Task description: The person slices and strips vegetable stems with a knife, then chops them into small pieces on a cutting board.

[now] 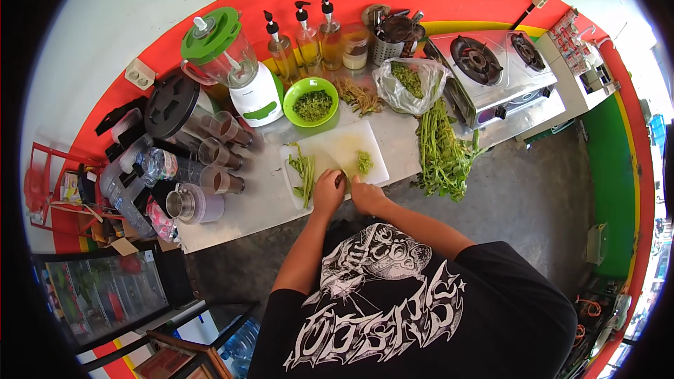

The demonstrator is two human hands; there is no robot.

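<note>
My left hand (328, 193) is closed at the near edge of a white cutting board (337, 142). A dark handle, seemingly a knife's (340, 180), shows at its fingers; the blade is hard to make out. Close beside it, my right hand (368, 197) is curled at the same edge, and its fingertips and anything in them are too small to tell. Long green stalks (303, 174) lie on the board's left side, next to my left hand. A small pile of chopped greens (364, 163) sits on the right side, just beyond my right hand.
Behind the board stand a green bowl of chopped greens (312, 105), a blender (255, 95) and pump bottles (330, 36). Leafy stalks (446, 151) hang over the counter edge, below a plastic bag of greens (421, 95) and gas stove (500, 84). Cups (223, 181) crowd the left.
</note>
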